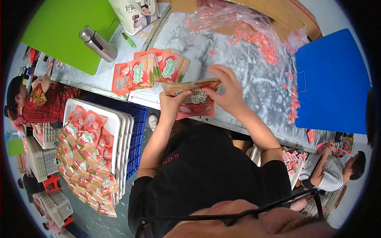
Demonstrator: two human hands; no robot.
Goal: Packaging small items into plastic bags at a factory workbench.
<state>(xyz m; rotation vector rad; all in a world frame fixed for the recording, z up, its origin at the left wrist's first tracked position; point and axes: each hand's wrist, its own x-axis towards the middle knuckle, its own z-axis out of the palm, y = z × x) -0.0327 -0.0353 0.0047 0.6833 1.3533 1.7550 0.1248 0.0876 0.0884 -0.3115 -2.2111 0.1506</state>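
Observation:
A pink-and-red flat packaging pouch [195,108] is held upright in front of my chest, at the table's near edge. My left hand [171,104] grips its left side, thumb across the front. The right hand [229,90] is at the pouch's top right corner. Its thumb touches the front, while its fingers are stretched out and apart from the pouch. Whether the pouch's mouth is parted cannot be made out. Just beyond my left hand, several similar pouches [133,75] lie overlapping on the table.
Small pink pieces [264,43] lie by clear plastic film [222,16] at the back. A blue panel [333,83] stands right, a green panel [71,31] left, near a steel flask [98,43]. Stacked white trays [124,131] hold many pouches at my left. Other people sit on both sides.

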